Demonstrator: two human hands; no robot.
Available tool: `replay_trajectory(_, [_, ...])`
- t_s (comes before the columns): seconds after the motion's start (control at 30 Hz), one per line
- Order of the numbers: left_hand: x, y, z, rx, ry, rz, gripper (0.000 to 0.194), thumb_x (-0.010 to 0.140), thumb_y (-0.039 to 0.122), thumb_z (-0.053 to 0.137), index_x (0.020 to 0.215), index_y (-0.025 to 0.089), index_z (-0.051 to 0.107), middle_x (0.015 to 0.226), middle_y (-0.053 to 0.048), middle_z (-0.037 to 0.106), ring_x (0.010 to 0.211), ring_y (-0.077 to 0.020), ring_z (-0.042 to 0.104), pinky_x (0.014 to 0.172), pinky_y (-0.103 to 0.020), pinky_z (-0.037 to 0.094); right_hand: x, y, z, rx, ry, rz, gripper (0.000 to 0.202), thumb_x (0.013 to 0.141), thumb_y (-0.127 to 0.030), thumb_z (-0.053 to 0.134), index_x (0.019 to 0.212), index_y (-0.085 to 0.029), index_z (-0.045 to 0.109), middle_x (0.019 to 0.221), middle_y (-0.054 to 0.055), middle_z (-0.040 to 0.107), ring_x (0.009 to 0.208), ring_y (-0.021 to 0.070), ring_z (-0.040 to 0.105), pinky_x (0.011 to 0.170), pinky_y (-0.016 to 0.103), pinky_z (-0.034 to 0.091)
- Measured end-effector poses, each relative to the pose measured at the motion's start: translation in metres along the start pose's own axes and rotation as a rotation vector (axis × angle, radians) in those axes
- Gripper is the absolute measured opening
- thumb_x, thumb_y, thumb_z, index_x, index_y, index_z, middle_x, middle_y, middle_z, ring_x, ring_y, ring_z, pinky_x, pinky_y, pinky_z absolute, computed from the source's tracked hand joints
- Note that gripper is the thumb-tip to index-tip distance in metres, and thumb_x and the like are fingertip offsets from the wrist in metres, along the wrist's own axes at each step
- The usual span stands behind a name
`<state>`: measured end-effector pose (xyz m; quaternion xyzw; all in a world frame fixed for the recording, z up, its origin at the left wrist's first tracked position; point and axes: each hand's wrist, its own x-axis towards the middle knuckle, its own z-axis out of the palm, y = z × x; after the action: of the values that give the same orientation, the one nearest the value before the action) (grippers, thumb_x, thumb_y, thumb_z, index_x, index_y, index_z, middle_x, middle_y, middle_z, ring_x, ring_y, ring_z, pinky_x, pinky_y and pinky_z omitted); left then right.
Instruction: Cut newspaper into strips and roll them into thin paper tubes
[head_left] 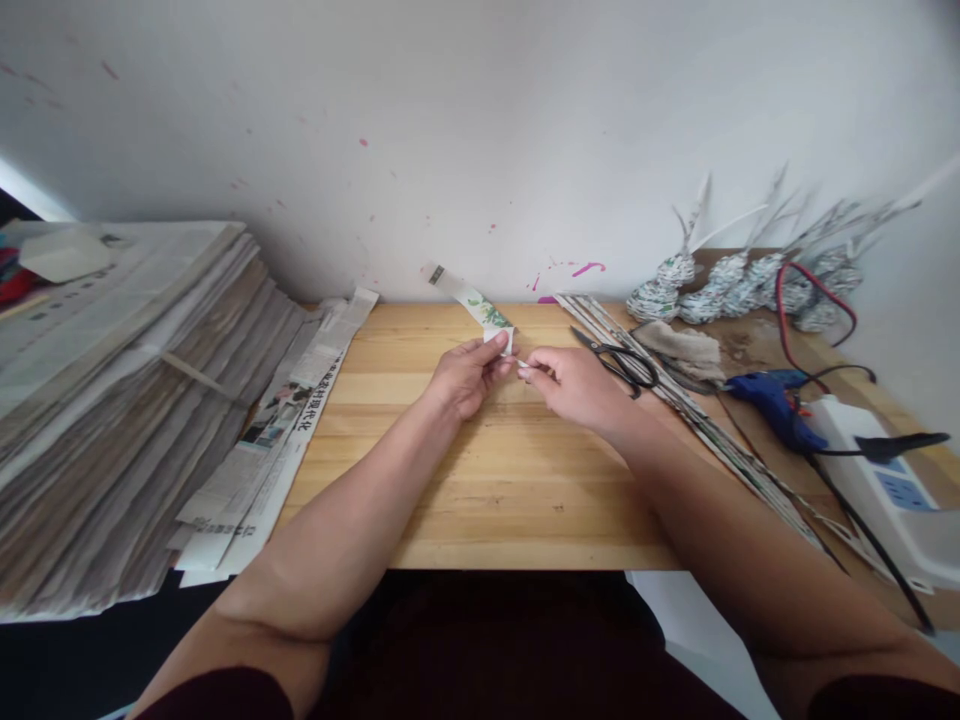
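A narrow strip of printed paper (478, 304) with a green pattern slants up and left from my fingers, over the back of the wooden table (480, 500). My left hand (469, 378) pinches its lower end between thumb and fingers. Just to the right, my right hand (559, 380) is closed on the thin, rolled tip of the same strip. The two hands are close together, with a short bit of the strip showing between them.
Stacked newspapers (150, 400) stand at the left beside loose newspaper strips (300, 410). At the right lie black scissors (622, 365), thin paper rods (697, 425), a cloth (679, 345), a blue glue gun (776, 405), a power strip (877, 470) and woven paper pieces (724, 285).
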<state>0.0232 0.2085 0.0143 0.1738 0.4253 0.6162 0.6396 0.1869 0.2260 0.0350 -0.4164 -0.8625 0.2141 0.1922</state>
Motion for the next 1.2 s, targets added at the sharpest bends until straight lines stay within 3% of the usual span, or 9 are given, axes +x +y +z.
replay_trajectory(0.1, [0.0, 0.001, -0.001, 0.002, -0.015, -0.011, 0.007, 0.084, 0.006, 0.069, 0.077, 0.005, 0.069, 0.07, -0.008, 0.071, 0.053, -0.0058, 0.062, 0.056, -0.014, 0.053, 0.0, -0.001, -0.002, -0.023, -0.022, 0.007, 0.03, 0.095, -0.03, 0.054, 0.067, -0.019, 0.058, 0.058, -0.002, 0.053, 0.056, 0.0128, 0.043, 0.058, 0.028, 0.025])
replay_trajectory(0.23, [0.0, 0.002, -0.002, 0.02, -0.012, -0.022, 0.009, 0.085, 0.007, 0.068, 0.077, 0.005, 0.068, 0.069, -0.007, 0.071, 0.047, -0.0038, 0.057, 0.05, -0.012, 0.05, -0.001, -0.005, -0.004, -0.002, -0.078, 0.062, 0.031, 0.097, -0.027, 0.05, 0.071, -0.018, 0.064, 0.066, 0.001, 0.065, 0.056, 0.0128, 0.052, 0.061, 0.027, 0.033])
replay_trajectory(0.5, [-0.002, 0.0, 0.0, 0.026, -0.001, -0.048, 0.011, 0.086, 0.006, 0.067, 0.075, 0.005, 0.068, 0.068, -0.008, 0.071, 0.047, -0.0053, 0.058, 0.047, -0.013, 0.05, 0.002, -0.001, -0.006, 0.321, -0.343, 0.249, 0.036, 0.103, -0.032, 0.038, 0.084, -0.015, 0.064, 0.071, 0.005, 0.07, 0.047, 0.0119, 0.059, 0.054, 0.025, 0.044])
replay_trajectory(0.57, [-0.002, 0.0, 0.001, 0.02, 0.019, -0.048, 0.012, 0.085, 0.006, 0.068, 0.074, 0.005, 0.067, 0.067, -0.008, 0.07, 0.048, -0.0055, 0.059, 0.049, -0.013, 0.051, 0.002, -0.001, -0.004, 0.228, -0.277, 0.215, 0.031, 0.101, -0.032, 0.042, 0.084, -0.017, 0.063, 0.076, 0.005, 0.071, 0.05, 0.0119, 0.058, 0.056, 0.025, 0.042])
replay_trajectory(0.7, [0.0, 0.001, 0.001, -0.008, 0.043, -0.045, 0.012, 0.085, 0.006, 0.068, 0.074, 0.006, 0.066, 0.067, -0.007, 0.07, 0.049, -0.0056, 0.06, 0.051, -0.013, 0.052, 0.001, 0.0, 0.004, -0.063, -0.003, 0.005, 0.017, 0.091, -0.031, 0.062, 0.079, -0.019, 0.064, 0.077, 0.004, 0.067, 0.066, 0.016, 0.056, 0.063, 0.027, 0.035])
replay_trajectory(0.8, [0.001, 0.001, 0.001, -0.016, 0.027, -0.043, 0.011, 0.086, 0.007, 0.066, 0.075, 0.006, 0.066, 0.068, -0.008, 0.07, 0.05, -0.0061, 0.06, 0.05, -0.014, 0.052, 0.002, 0.002, 0.009, -0.111, 0.11, -0.117, 0.015, 0.092, -0.027, 0.06, 0.083, -0.018, 0.068, 0.081, 0.006, 0.065, 0.074, 0.0181, 0.055, 0.069, 0.028, 0.035])
replay_trajectory(1.0, [-0.001, 0.0, 0.0, 0.006, 0.054, -0.042, 0.009, 0.086, 0.009, 0.066, 0.077, 0.006, 0.066, 0.069, -0.008, 0.071, 0.048, -0.0078, 0.061, 0.049, -0.016, 0.052, 0.002, 0.0, 0.007, -0.052, 0.038, -0.042, 0.032, 0.097, -0.028, 0.051, 0.071, -0.018, 0.066, 0.069, 0.004, 0.064, 0.066, 0.0171, 0.053, 0.066, 0.029, 0.033])
replay_trajectory(1.2, [-0.004, -0.001, 0.001, 0.069, 0.028, -0.021, 0.012, 0.086, 0.011, 0.068, 0.075, 0.007, 0.066, 0.068, -0.008, 0.071, 0.047, -0.0061, 0.058, 0.047, -0.015, 0.048, 0.001, -0.004, -0.001, 0.07, -0.093, 0.051, 0.031, 0.097, -0.034, 0.05, 0.078, -0.018, 0.068, 0.068, 0.001, 0.064, 0.063, 0.0146, 0.052, 0.061, 0.027, 0.032])
